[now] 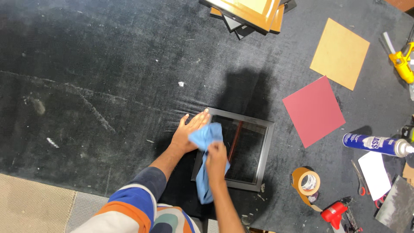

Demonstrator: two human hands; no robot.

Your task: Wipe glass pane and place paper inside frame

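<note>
Black picture frame (264, 149) on dark felt table (108, 86), left hand (188, 132) flat, fingers together, bracing its edge, right hand (215, 159) apparently pinching blue cloth (206, 137) on glass.

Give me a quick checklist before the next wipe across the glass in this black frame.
1. Left hand braces black frame at its left edge: ok.
2. Right hand grips blue cloth: ok.
3. Frame lies flat on dark mat: ok.
4. Glass free of streaks: cannot tell, reflections hide it.
5. Spray can nearby on the right: ok.
6. Tape roll apart from the frame: ok.
</note>
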